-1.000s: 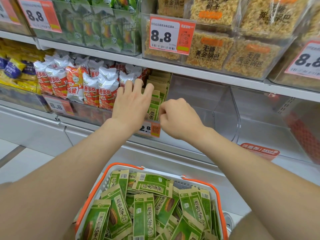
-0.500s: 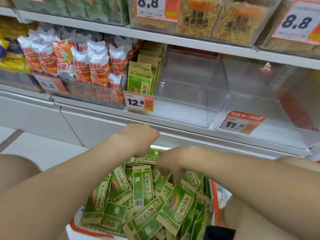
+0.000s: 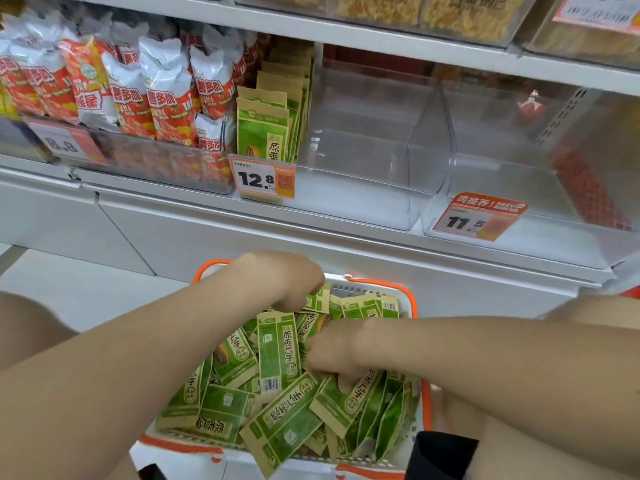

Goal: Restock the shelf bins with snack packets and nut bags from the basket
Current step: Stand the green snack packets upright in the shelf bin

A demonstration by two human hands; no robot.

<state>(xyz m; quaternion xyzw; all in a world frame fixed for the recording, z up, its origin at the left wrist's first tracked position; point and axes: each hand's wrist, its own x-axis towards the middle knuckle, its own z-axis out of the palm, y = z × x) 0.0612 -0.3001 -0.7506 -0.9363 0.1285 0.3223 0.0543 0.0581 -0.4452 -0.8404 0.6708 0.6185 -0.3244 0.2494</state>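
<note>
While both are in basket (image 3: pixel 360 289), R hand (image 3: pixel 336 355) pinches green pkt (image 3: pixel 334 403); L hand (image 3: pixel 287 282) curled, grip unclear.

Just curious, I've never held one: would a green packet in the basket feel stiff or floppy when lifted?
Probably fairly stiff: packets lie flat in the basket and stand upright in the bin. Likely light: the right hand seems to pinch one unaided.

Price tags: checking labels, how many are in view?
4: 8.8 tag at left, 12.8 tag by the shelved green packets, 11.5 tag at right, cropped tag top right. More may be hidden.
</note>
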